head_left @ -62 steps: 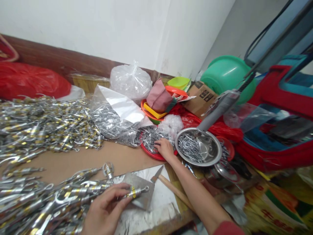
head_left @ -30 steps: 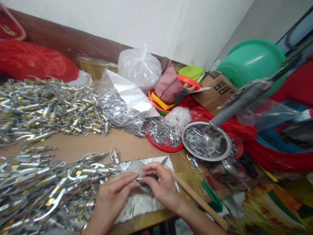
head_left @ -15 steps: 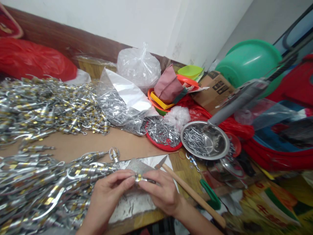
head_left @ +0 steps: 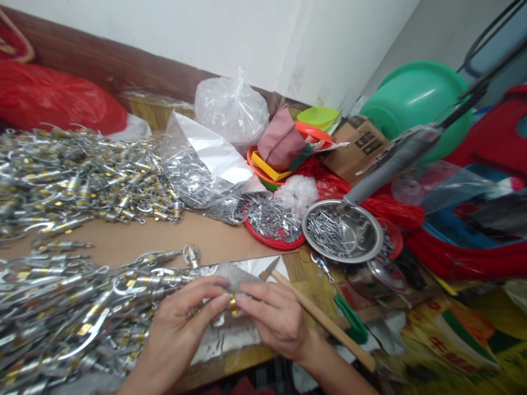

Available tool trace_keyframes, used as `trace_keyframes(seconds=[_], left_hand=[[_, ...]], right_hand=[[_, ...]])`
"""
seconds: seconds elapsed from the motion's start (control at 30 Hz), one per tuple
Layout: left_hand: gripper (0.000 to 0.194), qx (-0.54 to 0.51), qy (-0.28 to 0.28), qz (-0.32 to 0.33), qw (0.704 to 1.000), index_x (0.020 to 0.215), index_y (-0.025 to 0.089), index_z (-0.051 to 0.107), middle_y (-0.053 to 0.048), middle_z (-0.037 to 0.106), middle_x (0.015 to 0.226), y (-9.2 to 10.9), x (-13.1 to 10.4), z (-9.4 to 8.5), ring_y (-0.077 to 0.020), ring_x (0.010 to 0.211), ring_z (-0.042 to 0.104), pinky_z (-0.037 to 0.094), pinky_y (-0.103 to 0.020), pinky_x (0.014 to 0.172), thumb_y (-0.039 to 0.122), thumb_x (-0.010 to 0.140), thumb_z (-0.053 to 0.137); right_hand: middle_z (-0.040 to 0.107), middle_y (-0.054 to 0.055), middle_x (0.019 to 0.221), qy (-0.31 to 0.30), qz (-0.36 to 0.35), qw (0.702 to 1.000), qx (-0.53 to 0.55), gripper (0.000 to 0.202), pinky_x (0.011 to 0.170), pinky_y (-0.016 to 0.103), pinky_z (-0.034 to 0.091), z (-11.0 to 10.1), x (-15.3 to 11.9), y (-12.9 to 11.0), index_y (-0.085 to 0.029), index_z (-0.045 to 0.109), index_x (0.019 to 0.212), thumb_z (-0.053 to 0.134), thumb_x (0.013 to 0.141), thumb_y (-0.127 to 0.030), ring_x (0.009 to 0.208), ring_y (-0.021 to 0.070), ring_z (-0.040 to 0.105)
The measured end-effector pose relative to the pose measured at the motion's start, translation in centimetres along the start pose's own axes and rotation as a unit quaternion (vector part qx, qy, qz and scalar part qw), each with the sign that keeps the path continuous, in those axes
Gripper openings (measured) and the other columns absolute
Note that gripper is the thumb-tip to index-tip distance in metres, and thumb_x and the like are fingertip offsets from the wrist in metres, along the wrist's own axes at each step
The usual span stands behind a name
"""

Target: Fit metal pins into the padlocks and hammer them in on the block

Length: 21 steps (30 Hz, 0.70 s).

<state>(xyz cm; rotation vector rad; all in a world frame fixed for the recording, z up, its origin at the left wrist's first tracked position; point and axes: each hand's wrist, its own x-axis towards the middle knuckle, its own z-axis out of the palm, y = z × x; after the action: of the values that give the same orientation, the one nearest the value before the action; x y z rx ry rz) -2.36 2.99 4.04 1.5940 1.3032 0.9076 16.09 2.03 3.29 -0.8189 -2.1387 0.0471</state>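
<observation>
Between the fingertips of both hands sits a small metal fitting (head_left: 233, 305) with a brass-coloured band; most of it is covered by the fingers. My left hand (head_left: 185, 314) pinches its left side with thumb and forefinger. On the other side my right hand (head_left: 274, 315) closes its fingers on the same fitting. Beneath them lies a metal sheet (head_left: 224, 343) at the table edge. Just beyond the fingers are a grey plate-like piece (head_left: 234, 274) and a pointed blade (head_left: 269, 267). A wooden stick (head_left: 325, 321) runs past my right hand.
Finished-looking silver and brass fittings (head_left: 82, 175) heap up on the left, with more (head_left: 82, 307) nearer me. Ahead are a red tray (head_left: 274, 241) of metal pieces and a steel bowl (head_left: 376, 247) of pins. A grey-handled tool (head_left: 391, 159) slants above the bowl. A green clamp-like piece (head_left: 352, 323) lies right.
The fitting has turned between my fingers, so its brass band now faces me and less of its silver body shows. The whole view has shifted slightly.
</observation>
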Motion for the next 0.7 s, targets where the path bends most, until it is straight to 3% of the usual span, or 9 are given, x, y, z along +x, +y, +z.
trace_keyframes(seconds=[0.13, 0.23, 0.37, 0.43, 0.5, 0.57, 0.7], left_hand=[[0.021, -0.082, 0.013, -0.091, 0.992, 0.074, 0.021, 0.069, -0.002, 0.071, 0.077, -0.4, -0.2, 1.0, -0.0194, 0.075, 0.063, 0.049, -0.027, 0.071, 0.04, 0.068, 0.061], [0.034, -0.191, 0.044, -0.138, 0.971, 0.09, 0.019, 0.066, -0.004, 0.071, 0.085, -1.1, -0.7, 2.1, -0.0207, 0.08, 0.064, 0.051, -0.028, 0.072, 0.038, 0.062, 0.067], [0.054, -0.289, 0.043, -0.15, 0.944, 0.108, 0.022, 0.056, -0.004, 0.068, 0.096, -2.1, -1.3, 3.0, -0.0199, 0.087, 0.063, 0.052, -0.025, 0.074, 0.03, 0.057, 0.073], [0.058, -0.305, 0.049, -0.155, 0.939, 0.111, 0.022, 0.051, -0.003, 0.069, 0.089, -2.3, -1.4, 3.1, -0.0192, 0.085, 0.064, 0.052, -0.024, 0.074, 0.029, 0.058, 0.073], [0.063, -0.311, 0.06, -0.163, 0.934, 0.114, 0.022, 0.047, -0.001, 0.068, 0.08, -2.2, -1.3, 3.2, -0.0183, 0.079, 0.065, 0.053, -0.023, 0.071, 0.028, 0.058, 0.073], [0.065, -0.317, 0.067, -0.168, 0.931, 0.116, 0.022, 0.044, 0.0, 0.066, 0.073, -1.9, -1.3, 3.2, -0.0169, 0.074, 0.065, 0.053, -0.023, 0.068, 0.028, 0.058, 0.073], [0.067, -0.334, 0.07, -0.171, 0.924, 0.117, 0.022, 0.041, 0.002, 0.061, 0.066, -1.2, -1.4, 3.6, -0.0163, 0.069, 0.064, 0.053, -0.024, 0.065, 0.028, 0.059, 0.072]], right_hand=[[0.067, 0.008, 0.081, 0.01, 0.118, 0.989, 0.086, 0.017, 0.063, 0.021, 0.052, 0.5, 0.0, -0.9, -0.015, 0.066, 0.091, 0.054, 0.079, -0.015, 0.071, 0.0134, 0.062], [0.067, 0.008, 0.074, 0.007, 0.207, 0.969, 0.133, 0.016, 0.06, 0.021, 0.052, 0.7, 0.0, -1.6, -0.014, 0.069, 0.086, 0.057, 0.077, -0.019, 0.066, 0.0138, 0.063], [0.068, 0.005, 0.071, -0.081, 0.267, 0.944, 0.177, 0.015, 0.056, 0.02, 0.05, 0.2, 0.1, -1.1, -0.017, 0.071, 0.084, 0.061, 0.075, -0.023, 0.062, 0.0128, 0.062], [0.069, 0.003, 0.074, -0.116, 0.275, 0.944, 0.142, 0.013, 0.062, 0.018, 0.05, -0.3, 0.3, 0.9, -0.018, 0.071, 0.082, 0.062, 0.075, -0.025, 0.067, 0.012, 0.063], [0.069, 0.002, 0.084, -0.097, 0.301, 0.949, 0.011, 0.014, 0.074, 0.019, 0.048, -1.0, 0.6, 4.4, -0.019, 0.07, 0.085, 0.058, 0.078, -0.022, 0.078, 0.012, 0.063], [0.066, 0.005, 0.1, -0.099, 0.341, 0.927, -0.123, 0.025, 0.083, 0.024, 0.045, -1.5, 0.9, 8.5, -0.019, 0.064, 0.102, 0.048, 0.083, -0.015, 0.092, 0.0136, 0.06], [0.066, 0.01, 0.096, -0.145, 0.359, 0.906, -0.169, 0.041, 0.081, 0.034, 0.045, -1.2, 1.3, 14.6, -0.018, 0.056, 0.114, 0.058, 0.073, -0.011, 0.09, 0.0233, 0.06]])
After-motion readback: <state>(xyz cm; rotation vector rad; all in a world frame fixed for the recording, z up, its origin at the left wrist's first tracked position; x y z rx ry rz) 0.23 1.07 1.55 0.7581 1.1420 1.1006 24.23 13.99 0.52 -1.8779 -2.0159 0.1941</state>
